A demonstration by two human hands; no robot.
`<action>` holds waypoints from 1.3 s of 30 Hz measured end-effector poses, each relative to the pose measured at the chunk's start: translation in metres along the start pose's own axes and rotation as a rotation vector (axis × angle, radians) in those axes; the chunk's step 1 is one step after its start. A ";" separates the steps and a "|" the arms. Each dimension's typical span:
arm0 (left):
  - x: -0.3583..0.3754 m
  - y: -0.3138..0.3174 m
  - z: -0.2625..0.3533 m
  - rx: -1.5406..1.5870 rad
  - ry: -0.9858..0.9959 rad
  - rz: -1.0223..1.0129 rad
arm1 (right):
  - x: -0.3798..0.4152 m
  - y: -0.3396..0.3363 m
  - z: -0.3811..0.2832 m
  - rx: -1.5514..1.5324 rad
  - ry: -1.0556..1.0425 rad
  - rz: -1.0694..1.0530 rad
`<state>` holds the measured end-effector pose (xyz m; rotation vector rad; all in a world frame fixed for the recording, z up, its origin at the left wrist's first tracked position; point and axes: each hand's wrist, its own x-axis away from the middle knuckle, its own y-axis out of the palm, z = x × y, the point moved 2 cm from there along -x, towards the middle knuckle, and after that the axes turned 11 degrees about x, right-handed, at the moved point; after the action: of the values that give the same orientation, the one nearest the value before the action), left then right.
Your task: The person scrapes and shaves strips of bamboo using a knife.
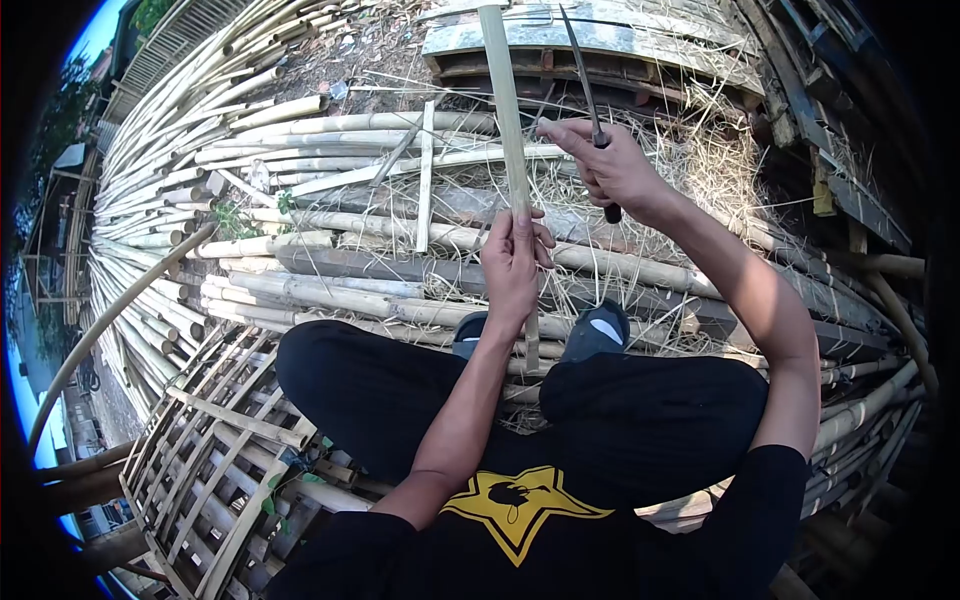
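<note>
A long, flat bamboo strip stands nearly upright in view, running from the top edge down between the knees. My left hand is closed round its lower part, with the thumb along its face. To the right, my right hand grips the dark handle of a knife. The long narrow blade points up and slightly left, apart from the strip. My right thumb and forefinger reach toward the strip; a small gap seems to lie between them and it.
Bamboo poles lie beneath and ahead. A wooden pallet is at the top, with straw shavings beside it. At lower left is a woven bamboo lattice. Stacked wood stands at the right.
</note>
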<state>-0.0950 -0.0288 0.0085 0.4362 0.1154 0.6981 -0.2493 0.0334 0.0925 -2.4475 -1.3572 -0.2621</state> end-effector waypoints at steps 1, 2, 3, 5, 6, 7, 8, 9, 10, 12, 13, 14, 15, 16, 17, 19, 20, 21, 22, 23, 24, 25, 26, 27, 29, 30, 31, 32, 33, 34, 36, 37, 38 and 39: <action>0.001 0.000 0.001 -0.004 0.054 0.036 | 0.003 0.008 -0.003 -0.013 -0.008 -0.050; 0.001 0.002 0.000 -0.005 0.058 0.032 | 0.005 0.015 -0.006 -0.025 -0.017 -0.101; 0.002 0.003 0.000 -0.007 0.087 0.032 | 0.008 0.021 -0.007 -0.003 -0.029 -0.127; 0.005 0.005 0.004 -0.030 0.109 0.025 | 0.007 0.034 -0.006 -0.037 -0.047 -0.167; 0.008 0.007 0.004 -0.030 0.113 0.025 | 0.006 0.043 -0.005 -0.075 -0.075 -0.181; 0.011 0.009 0.004 -0.115 0.151 0.054 | 0.012 0.045 -0.006 -0.112 0.026 -0.184; 0.012 0.012 0.004 -0.200 0.188 0.083 | 0.010 0.046 -0.003 -0.009 0.055 -0.158; 0.013 0.010 0.002 -0.252 0.193 0.079 | 0.005 0.047 -0.001 0.101 -0.019 -0.144; 0.012 0.008 0.002 -0.253 0.195 0.077 | 0.002 0.046 0.000 0.209 -0.092 -0.129; 0.009 0.006 0.005 -0.347 0.084 -0.014 | 0.004 0.040 -0.005 0.313 -0.099 -0.117; 0.008 0.005 0.007 -0.394 0.025 -0.057 | 0.007 0.037 -0.009 0.417 -0.100 -0.109; 0.006 0.004 0.009 -0.396 0.026 -0.058 | 0.007 0.033 -0.010 0.415 -0.101 -0.109; 0.004 0.004 0.012 -0.469 0.107 -0.072 | 0.006 0.027 -0.012 0.564 -0.202 -0.060; 0.003 0.005 0.016 -0.542 0.187 -0.086 | 0.007 0.020 -0.014 0.711 -0.303 -0.010; 0.003 0.001 0.020 -0.670 0.122 -0.119 | 0.009 0.013 -0.020 0.872 -0.433 0.031; 0.000 -0.007 0.025 -0.393 -0.097 -0.094 | 0.000 -0.005 -0.006 0.999 -0.585 0.063; 0.000 -0.011 0.025 -0.112 -0.310 -0.064 | -0.004 -0.009 -0.001 1.125 -0.740 0.093; 0.000 -0.013 0.028 0.067 -0.348 -0.082 | 0.000 -0.013 -0.008 1.171 -0.644 0.029; -0.002 -0.017 0.023 0.193 -0.340 -0.072 | 0.000 -0.018 -0.009 1.168 -0.642 0.025; -0.002 -0.018 0.023 0.348 -0.379 -0.055 | -0.001 -0.025 -0.008 1.206 -0.633 -0.020; -0.001 -0.014 0.028 0.504 -0.415 -0.038 | -0.002 -0.029 -0.008 1.245 -0.624 -0.065; 0.000 -0.012 0.031 0.504 -0.418 -0.037 | -0.003 -0.030 -0.009 1.239 -0.585 -0.095; 0.001 -0.007 0.034 0.523 -0.440 -0.138 | -0.001 -0.031 -0.011 1.239 -0.582 -0.095; 0.002 -0.004 0.035 0.541 -0.463 -0.239 | 0.000 -0.032 -0.013 1.261 -0.533 -0.116; 0.004 -0.003 0.036 0.582 -0.490 -0.355 | -0.002 -0.035 -0.007 1.266 -0.513 -0.124; 0.005 -0.002 0.037 0.621 -0.511 -0.470 | -0.002 -0.037 -0.007 1.266 -0.510 -0.123; 0.005 -0.001 0.038 0.622 -0.512 -0.472 | -0.003 -0.039 -0.007 1.271 -0.486 -0.151; 0.006 -0.001 0.040 0.534 -0.545 -0.489 | -0.003 -0.040 -0.007 1.275 -0.464 -0.178; 0.007 0.001 0.042 0.445 -0.575 -0.506 | -0.004 -0.041 -0.006 1.276 -0.464 -0.176; 0.009 0.002 0.044 0.357 -0.605 -0.523 | -0.005 -0.042 -0.004 1.281 -0.484 -0.181; 0.012 0.006 0.039 0.335 -0.649 -0.495 | -0.005 -0.041 -0.002 1.286 -0.502 -0.183; 0.014 0.005 0.033 0.239 -0.652 -0.485 | -0.003 -0.037 -0.003 1.334 -0.493 -0.185; 0.015 0.004 0.026 0.144 -0.654 -0.473 | -0.001 -0.033 -0.003 1.383 -0.484 -0.188; 0.014 0.004 0.021 0.106 -0.684 -0.387 | 0.001 -0.028 -0.003 1.384 -0.471 -0.205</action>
<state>-0.0814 -0.0241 0.0295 0.7106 -0.4028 0.1377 -0.2730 0.0469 0.1012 -1.1980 -1.2432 0.9494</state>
